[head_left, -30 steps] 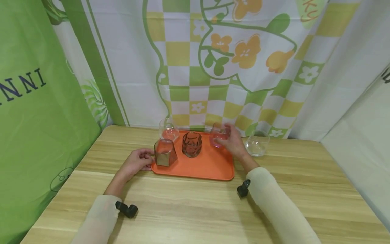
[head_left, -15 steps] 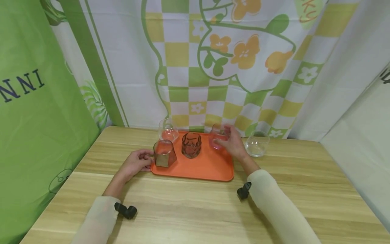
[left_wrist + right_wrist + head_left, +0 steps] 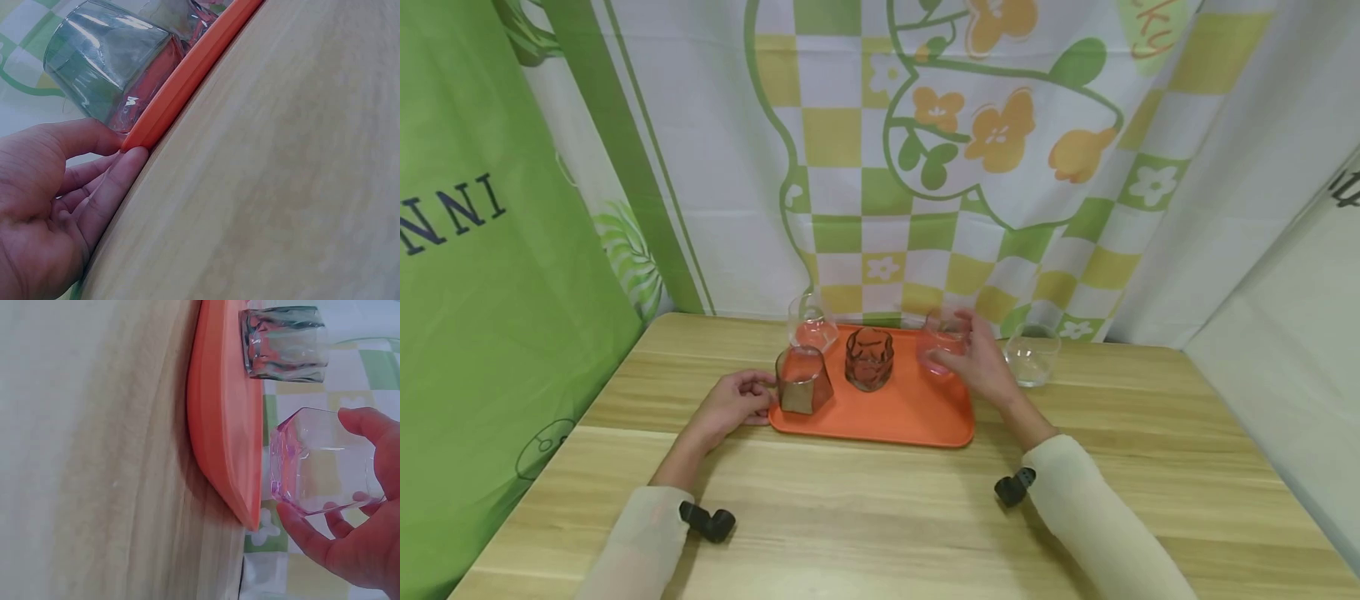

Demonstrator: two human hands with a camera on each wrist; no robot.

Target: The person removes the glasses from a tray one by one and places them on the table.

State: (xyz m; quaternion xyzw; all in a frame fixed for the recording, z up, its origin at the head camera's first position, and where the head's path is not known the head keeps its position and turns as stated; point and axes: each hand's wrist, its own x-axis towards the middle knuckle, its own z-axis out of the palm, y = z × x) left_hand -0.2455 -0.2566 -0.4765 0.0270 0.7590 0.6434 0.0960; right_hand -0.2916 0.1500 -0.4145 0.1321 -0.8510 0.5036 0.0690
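My right hand (image 3: 987,360) grips a pink-tinted drinking glass (image 3: 322,464) between thumb and fingers. In the right wrist view a gap shows between the glass's base and the orange tray (image 3: 910,421). At the tray's near left corner, my left hand (image 3: 59,194) pinches the rim with thumb and fingers. Beside that hand, a smoky angular glass (image 3: 805,385) stands on the tray. A dark rippled glass (image 3: 869,360) stands near the tray's middle. Behind the smoky glass, a clear glass (image 3: 811,323) is at the tray's back left corner.
Right of the tray, another clear glass (image 3: 1032,358) stands on the wooden table (image 3: 865,517), close to my right wrist. A patterned curtain (image 3: 842,229) hangs right behind the table's back edge. Green cloth (image 3: 512,333) hangs along the left.
The right hand and the pink glass have shifted slightly to the right and nearer to me over the tray. The left hand keeps its place at the tray's corner.
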